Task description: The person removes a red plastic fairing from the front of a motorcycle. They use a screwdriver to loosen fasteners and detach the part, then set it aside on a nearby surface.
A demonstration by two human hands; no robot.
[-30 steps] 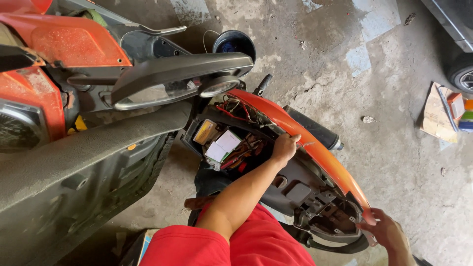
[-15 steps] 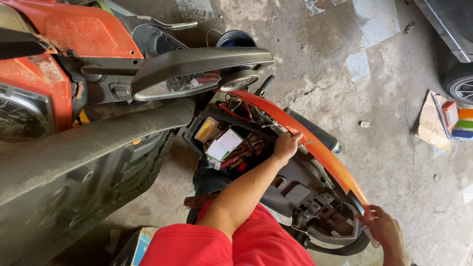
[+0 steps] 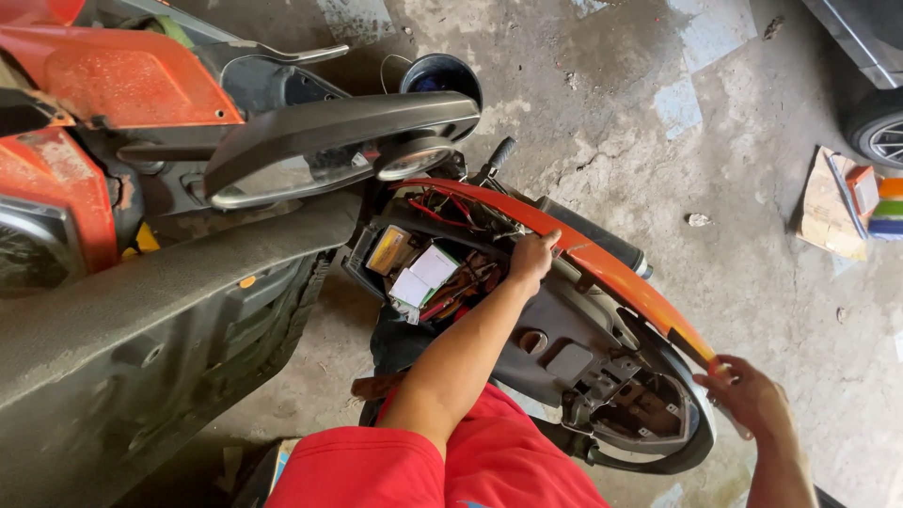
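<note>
The long orange side panel (image 3: 602, 259) lies along the top edge of the scooter's bare tail frame (image 3: 583, 367), running from the wires near the seat down to the back end. It looks like thin, light plastic, stiff but a bit bendy, and I think it could crack if twisted, so the two ends are the good places to hold it. The left hand (image 3: 532, 256) sits at the upper part, fingers curled and pressed over the panel's edge. The right hand (image 3: 752, 395) is at the low end, its fingers (image 3: 729, 369) bent loosely and touching the tip; I cannot tell how tight that grip is. Just beside the left hand is an open bay with a battery (image 3: 388, 250), white boxes (image 3: 423, 275) and red wires (image 3: 442, 205). A bigger orange scooter (image 3: 122, 85) stands close by on the cracked concrete floor (image 3: 658, 122).
</note>
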